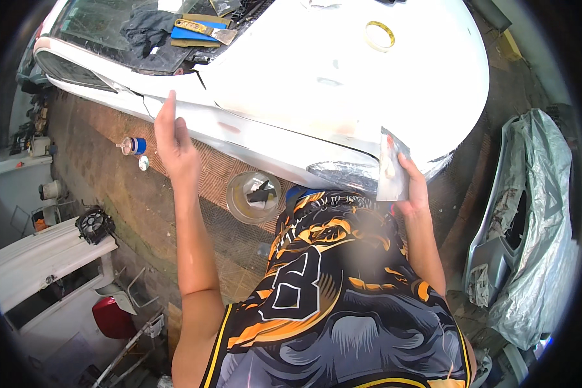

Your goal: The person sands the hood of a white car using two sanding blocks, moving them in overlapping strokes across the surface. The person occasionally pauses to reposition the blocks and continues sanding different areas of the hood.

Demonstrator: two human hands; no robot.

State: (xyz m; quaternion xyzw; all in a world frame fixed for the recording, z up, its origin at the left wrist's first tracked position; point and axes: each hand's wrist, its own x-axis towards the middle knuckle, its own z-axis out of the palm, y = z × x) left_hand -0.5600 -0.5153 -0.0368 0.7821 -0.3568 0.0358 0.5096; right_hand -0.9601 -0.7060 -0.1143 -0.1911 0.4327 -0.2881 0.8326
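Note:
My left hand (176,147) is raised beside the white car (271,139), near the seam by the windshield. Its index finger points up along the body, the thumb stands apart, and nothing shows in it. At the front corner, my right hand (414,187) grips a flat grey rectangular plate (392,171) with reddish and pale smears on its face. The fingers behind the plate are hidden. Below the plate, a headlight (343,173) is covered in clear wrinkled film. Pinkish-brown patches mark the fender.
A yellow tape roll (379,37) and a putty knife (204,30) lie on the car, beside a dark cloth (147,32). On the floor stand a round tub (233,197) and a blue can (134,146). A wrapped bumper (530,246) is at right; car parts (52,258) fill the left.

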